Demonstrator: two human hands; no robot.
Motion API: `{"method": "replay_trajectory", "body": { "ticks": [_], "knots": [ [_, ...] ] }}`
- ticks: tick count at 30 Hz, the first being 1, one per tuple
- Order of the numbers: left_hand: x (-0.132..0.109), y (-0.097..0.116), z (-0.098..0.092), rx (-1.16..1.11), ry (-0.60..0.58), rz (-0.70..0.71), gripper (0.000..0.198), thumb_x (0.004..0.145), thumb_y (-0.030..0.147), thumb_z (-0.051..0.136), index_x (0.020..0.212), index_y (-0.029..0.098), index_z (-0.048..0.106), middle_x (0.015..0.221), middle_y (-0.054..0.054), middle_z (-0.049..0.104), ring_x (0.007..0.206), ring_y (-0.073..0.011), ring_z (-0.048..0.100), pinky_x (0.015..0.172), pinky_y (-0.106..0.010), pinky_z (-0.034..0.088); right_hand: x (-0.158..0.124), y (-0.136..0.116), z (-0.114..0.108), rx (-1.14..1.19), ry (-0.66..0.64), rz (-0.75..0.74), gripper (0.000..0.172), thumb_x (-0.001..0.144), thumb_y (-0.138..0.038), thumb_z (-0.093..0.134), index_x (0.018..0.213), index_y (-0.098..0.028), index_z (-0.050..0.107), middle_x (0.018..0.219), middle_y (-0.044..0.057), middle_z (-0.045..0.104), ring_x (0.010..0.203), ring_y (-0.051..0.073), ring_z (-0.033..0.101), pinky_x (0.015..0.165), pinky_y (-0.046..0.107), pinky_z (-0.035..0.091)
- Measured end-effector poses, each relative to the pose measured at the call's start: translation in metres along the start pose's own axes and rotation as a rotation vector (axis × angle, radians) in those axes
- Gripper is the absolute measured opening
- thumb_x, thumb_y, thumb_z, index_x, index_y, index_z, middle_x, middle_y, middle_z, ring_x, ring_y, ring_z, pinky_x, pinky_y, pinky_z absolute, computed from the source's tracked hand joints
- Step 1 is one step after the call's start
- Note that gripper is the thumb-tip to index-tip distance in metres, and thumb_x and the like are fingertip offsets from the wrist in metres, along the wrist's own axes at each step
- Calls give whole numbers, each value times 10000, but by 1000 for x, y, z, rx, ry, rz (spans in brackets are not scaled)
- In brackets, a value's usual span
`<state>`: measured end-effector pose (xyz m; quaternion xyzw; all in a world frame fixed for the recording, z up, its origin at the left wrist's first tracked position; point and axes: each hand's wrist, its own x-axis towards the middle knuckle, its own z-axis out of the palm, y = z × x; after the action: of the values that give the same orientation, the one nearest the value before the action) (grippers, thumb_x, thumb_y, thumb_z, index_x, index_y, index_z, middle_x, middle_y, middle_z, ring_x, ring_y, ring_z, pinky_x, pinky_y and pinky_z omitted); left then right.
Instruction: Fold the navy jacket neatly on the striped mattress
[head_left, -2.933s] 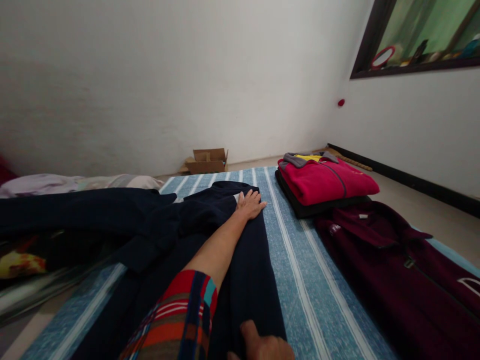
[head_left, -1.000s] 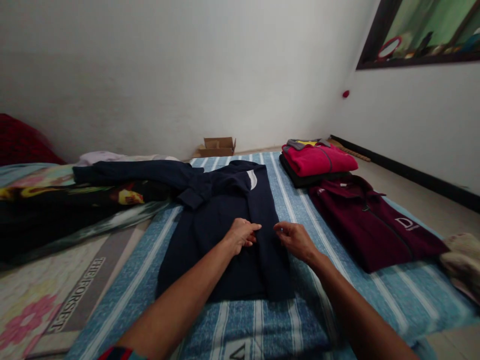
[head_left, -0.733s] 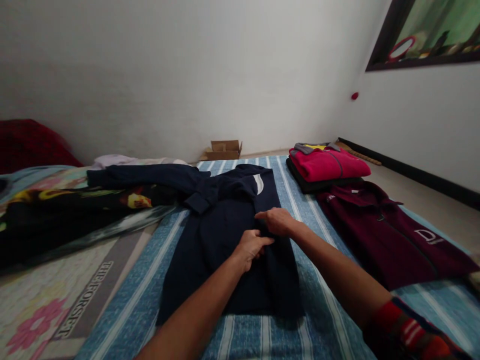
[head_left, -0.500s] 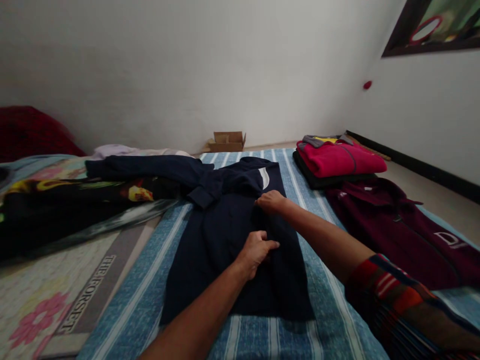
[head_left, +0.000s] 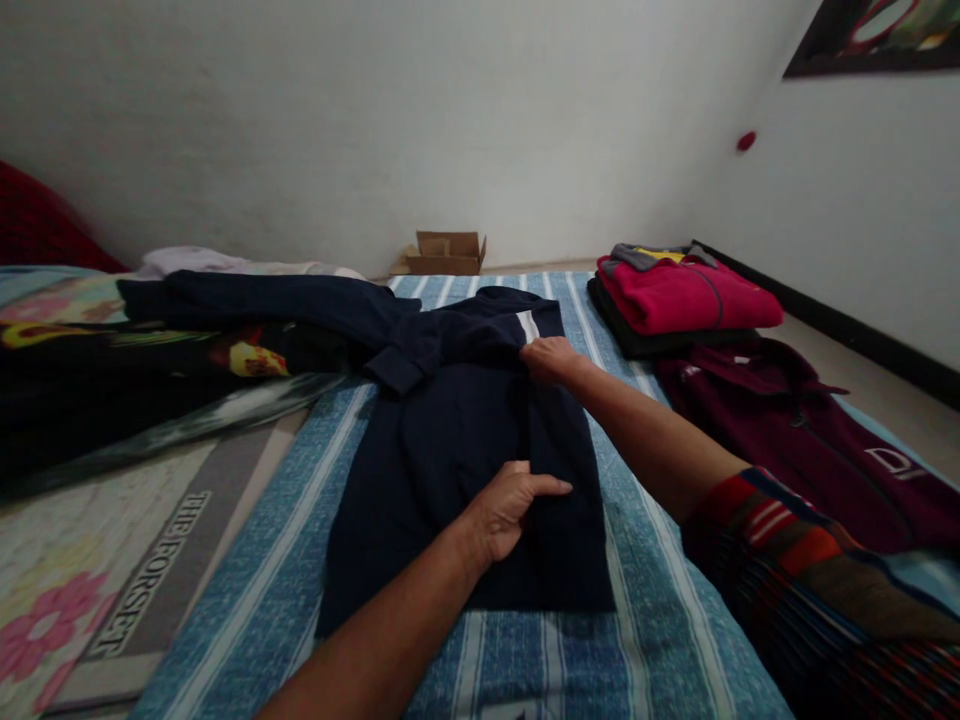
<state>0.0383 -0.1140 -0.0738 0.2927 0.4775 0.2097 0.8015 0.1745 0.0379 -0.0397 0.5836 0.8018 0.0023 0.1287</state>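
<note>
A navy long-sleeved top point(head_left: 442, 480) lies spread on the striped bedsheet, one sleeve stretched out to the left and its right side turned inward in a long flap. Near the white stripe on the cloth, my right hand point(head_left: 551, 358) is closed, pinching the upper part of the flap. My left hand point(head_left: 510, 505) is lower down at the flap's inner edge. Its thumb points right over the cloth while the other fingers are curled and partly hidden at the fold.
Folded pink and black clothes point(head_left: 686, 295) are stacked at the right, with a maroon zip jacket point(head_left: 802, 440) in front. Dark printed clothing point(head_left: 165, 390) lies at the left on a flowered mat point(head_left: 135, 520). An open cardboard box point(head_left: 448, 262) stands by the wall.
My right hand has moved slightly up the flap, close to the white stripe. The flap lies straighter along the right side. My left hand has stayed at the fold.
</note>
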Motion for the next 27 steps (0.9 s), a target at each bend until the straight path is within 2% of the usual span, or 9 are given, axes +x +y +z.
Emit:
{"method": "replay_trajectory", "body": {
  "ticks": [6,13,16,18,20,22,24,27],
  "knots": [
    [-7,-7,-3,-20,70,-36,355,538,37,660,811,179,482,638,33,601,576,-147,602,572,-287,496,-2,-9,6,54,47,48,280,802,-171,526,1056,-124,632,1045,187,644,981,268,619,763,321,496],
    [-5,-13,-4,-132,32,-23,215,592,26,614,727,158,510,588,17,606,531,-144,607,551,-279,505,-12,-22,14,161,127,137,308,839,-143,446,1125,-142,562,1065,169,635,984,249,613,765,322,485],
    [-2,-15,-6,-174,6,-51,103,629,38,585,653,127,539,590,-30,627,536,-153,618,573,-281,511,-31,-23,16,216,165,167,387,842,-128,420,1222,-174,476,1070,127,641,960,217,618,764,300,480],
    [0,-17,-7,-194,12,-44,98,642,38,583,604,118,541,568,-42,625,522,-151,615,575,-276,509,-59,-24,23,248,217,199,426,855,-125,373,1276,-176,416,1123,117,618,976,209,607,789,309,473],
    [1,-18,-7,-198,34,-14,102,636,28,596,601,115,556,555,-39,626,513,-150,613,572,-272,508,-100,-28,35,296,287,229,425,870,-159,356,1293,-167,391,1180,117,584,1014,206,586,834,319,461],
    [0,-19,-6,-187,18,8,82,635,22,601,654,102,598,591,-50,649,545,-162,630,602,-286,518,-150,-36,53,544,475,260,403,845,-206,419,1243,-157,446,1144,109,600,1014,212,581,867,336,455],
    [-1,-20,-4,-171,-9,25,105,637,24,603,712,93,627,643,-63,672,584,-173,646,641,-302,525,-201,-51,73,751,590,206,411,829,-251,457,1235,-185,450,1164,94,584,1068,208,550,888,346,456],
    [-2,-22,-3,-149,1,63,106,630,27,615,709,98,624,662,-61,679,597,-172,650,650,-300,526,-254,-81,100,850,546,181,571,790,-317,537,1322,-230,352,1280,92,493,1174,228,473,947,387,429]
  ]
}}
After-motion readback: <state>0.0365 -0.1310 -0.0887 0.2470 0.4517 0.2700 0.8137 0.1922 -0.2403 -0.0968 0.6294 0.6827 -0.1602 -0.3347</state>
